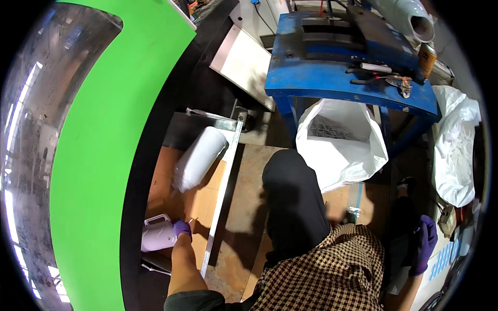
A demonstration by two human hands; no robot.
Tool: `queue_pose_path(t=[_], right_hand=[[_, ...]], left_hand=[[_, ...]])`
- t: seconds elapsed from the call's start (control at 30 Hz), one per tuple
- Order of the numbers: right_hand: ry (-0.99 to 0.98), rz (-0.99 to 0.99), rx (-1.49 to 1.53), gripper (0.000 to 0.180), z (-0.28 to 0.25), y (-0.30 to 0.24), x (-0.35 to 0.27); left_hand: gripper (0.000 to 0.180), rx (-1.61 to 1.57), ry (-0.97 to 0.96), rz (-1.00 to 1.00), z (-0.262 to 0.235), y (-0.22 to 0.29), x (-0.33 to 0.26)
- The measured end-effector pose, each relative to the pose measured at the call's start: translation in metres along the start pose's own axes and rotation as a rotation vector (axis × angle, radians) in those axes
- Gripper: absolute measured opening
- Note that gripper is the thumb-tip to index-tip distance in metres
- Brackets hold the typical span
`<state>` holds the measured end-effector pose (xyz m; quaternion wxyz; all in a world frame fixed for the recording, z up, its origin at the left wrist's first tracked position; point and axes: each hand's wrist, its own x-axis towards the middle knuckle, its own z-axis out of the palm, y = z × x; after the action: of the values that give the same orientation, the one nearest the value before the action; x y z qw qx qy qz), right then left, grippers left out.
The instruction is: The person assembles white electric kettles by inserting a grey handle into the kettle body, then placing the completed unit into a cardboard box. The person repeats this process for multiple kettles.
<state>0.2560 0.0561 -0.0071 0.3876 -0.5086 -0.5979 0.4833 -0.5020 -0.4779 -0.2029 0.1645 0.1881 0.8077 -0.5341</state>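
My left hand (182, 228), in a purple glove, reaches down into a low bay beside the green machine. Its fingers close on the edge of a pale plastic jug (158, 236) with a loop handle, which lies on its side. Farther up the same bay is a second white, rounded plastic container (201, 156), tilted and blurred at its lower end. My right hand (426, 246), also gloved in purple, is out at the right beside my leg. Its fingers are loosely bent and nothing shows in them.
A green machine panel (93, 155) curves along the left. A metal rail (222, 194) edges the bay. Ahead stands a blue metal table (311, 78) with pliers (371, 78) and a spray can (427, 59). Below it is an open white sack (337, 160) holding scraps; another white bag (454, 155) is at right.
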Motion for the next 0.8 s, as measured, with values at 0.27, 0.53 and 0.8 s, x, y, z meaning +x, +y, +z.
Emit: queue_pose_path(t=[0.27, 0.53, 0.8], right_hand=[[-0.015, -0.052, -0.039, 0.018, 0.025, -0.018, -0.002], [-0.066, -0.200, -0.084, 0.015, 0.068, -0.049, -0.013], [-0.018, -0.294, -0.131, 0.014, 0.039, -0.058, -0.029]], left_hand=[[0.040, -0.892, 1.132, 0.314, -0.128, -0.048, -0.131], [0.108, -0.980, 1.080, -0.001, -0.134, -0.030, -0.204], [0.072, -1.403, 1.387, 0.406, -0.278, -0.082, -0.291]])
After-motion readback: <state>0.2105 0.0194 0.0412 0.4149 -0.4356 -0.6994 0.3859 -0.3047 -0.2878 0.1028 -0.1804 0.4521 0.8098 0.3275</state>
